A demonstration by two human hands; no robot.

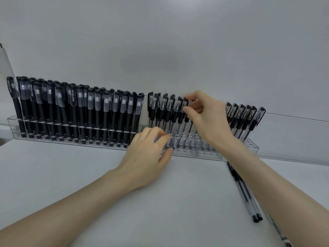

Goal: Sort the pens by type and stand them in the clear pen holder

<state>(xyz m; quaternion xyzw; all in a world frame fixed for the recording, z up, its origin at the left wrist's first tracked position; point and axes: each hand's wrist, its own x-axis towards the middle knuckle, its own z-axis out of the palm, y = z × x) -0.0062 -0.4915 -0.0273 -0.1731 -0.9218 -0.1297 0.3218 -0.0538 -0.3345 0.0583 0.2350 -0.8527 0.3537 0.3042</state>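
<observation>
Pinching the black cap of one clear pen (184,105) between thumb and fingertips of the right hand (206,118), the pen standing upright in the right half of the pen holder (253,147). Gripping that holder's near wall with the left hand (146,152), thumb pressing on the front, fingers curling over the top edge among the barrels. Stretching wide and grey below both forearms, the table (142,202). Running left to right along its far edge, against the wall, the holder. Filling the left half in packed rows, caps up, black pens (80,111). Standing in the right half, on both sides of the right hand, clear pens (249,118) with black caps. Lying on the table beside the right forearm, a few loose pens (247,195), black ends pointing near.
</observation>
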